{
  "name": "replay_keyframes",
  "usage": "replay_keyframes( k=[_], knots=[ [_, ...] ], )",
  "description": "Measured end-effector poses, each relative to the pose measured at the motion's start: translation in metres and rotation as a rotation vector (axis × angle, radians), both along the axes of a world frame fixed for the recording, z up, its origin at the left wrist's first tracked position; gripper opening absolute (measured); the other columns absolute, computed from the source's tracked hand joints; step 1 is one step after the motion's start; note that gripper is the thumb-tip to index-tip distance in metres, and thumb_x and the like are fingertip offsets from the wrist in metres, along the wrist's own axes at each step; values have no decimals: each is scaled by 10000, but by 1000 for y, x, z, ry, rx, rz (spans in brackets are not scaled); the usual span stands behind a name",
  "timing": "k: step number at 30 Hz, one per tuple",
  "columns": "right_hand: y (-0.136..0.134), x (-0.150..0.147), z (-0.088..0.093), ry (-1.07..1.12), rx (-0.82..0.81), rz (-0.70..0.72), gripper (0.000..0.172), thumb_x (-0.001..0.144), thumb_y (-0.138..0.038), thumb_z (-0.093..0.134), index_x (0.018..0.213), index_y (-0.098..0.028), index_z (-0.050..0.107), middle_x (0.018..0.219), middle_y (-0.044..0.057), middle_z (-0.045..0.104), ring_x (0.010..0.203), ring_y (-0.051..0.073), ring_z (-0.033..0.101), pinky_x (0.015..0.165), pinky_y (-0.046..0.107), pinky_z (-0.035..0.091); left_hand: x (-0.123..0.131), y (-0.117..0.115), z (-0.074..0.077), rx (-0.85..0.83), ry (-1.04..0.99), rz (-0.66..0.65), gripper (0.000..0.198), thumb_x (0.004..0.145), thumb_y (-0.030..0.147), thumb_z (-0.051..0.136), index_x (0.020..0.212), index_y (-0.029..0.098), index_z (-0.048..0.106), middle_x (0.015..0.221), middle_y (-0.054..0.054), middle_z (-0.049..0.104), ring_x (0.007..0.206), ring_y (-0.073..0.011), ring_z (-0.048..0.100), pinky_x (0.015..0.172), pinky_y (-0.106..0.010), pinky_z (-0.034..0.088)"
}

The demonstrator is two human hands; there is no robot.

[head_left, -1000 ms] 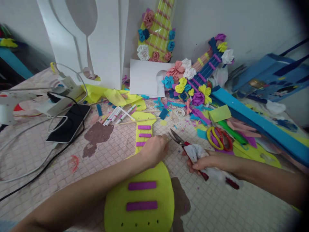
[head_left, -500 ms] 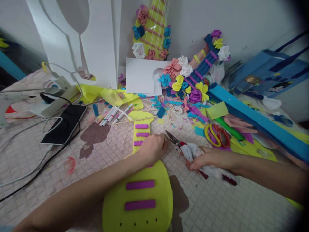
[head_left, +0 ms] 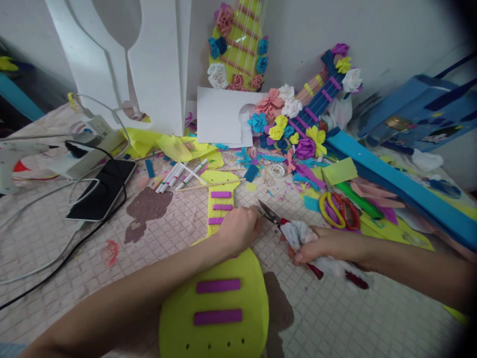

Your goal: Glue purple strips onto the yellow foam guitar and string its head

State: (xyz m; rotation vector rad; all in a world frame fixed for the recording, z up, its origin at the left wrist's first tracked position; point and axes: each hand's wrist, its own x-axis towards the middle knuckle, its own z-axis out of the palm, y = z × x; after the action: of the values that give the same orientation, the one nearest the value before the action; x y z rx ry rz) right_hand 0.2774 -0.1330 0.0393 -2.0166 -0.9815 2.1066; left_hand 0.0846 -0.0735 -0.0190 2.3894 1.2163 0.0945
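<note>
A yellow cardboard guitar with purple strips lies flat below me, small holes near its lower end. Across its middle rests my left hand, curled closed; whatever its fingers hold is hidden. My right hand is wrapped round red-handled shears, whose handles are bound in white cloth. Their pointed metal blades are spread apart and reach to the fingertips of my left hand, just right of the guitar's neck. I cannot tell whether something lies between the blades.
Scissors and a green-handled tool lie at right among paper scraps. White sticks lie beyond the guitar's head. A phone with cables and a glue gun are at left. Flower-decorated guitars stand behind, near a blue bag.
The whole view has shifted slightly. Both hands, the shears and the guitar keep nearly the same places relative to each other.
</note>
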Motion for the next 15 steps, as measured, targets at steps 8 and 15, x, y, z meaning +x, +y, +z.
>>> replay_keyframes(
  k=[8,15],
  knots=[
    [1,-2,0,-39,53,17,266,552,-196,695,779,-184,556,716,-7,608,664,127,567,563,216,431,1,-1,-2,48,28,-25,207,908,245,389,941,147,569,805,-101,693,719,-243,673,590,-321,495],
    [1,-4,1,-65,60,66,152,637,-242,646,749,-173,571,685,3,587,625,118,539,541,215,408,1,-3,-4,83,42,-49,186,917,217,393,966,139,555,810,-101,695,706,-252,676,565,-317,481]
  ],
)
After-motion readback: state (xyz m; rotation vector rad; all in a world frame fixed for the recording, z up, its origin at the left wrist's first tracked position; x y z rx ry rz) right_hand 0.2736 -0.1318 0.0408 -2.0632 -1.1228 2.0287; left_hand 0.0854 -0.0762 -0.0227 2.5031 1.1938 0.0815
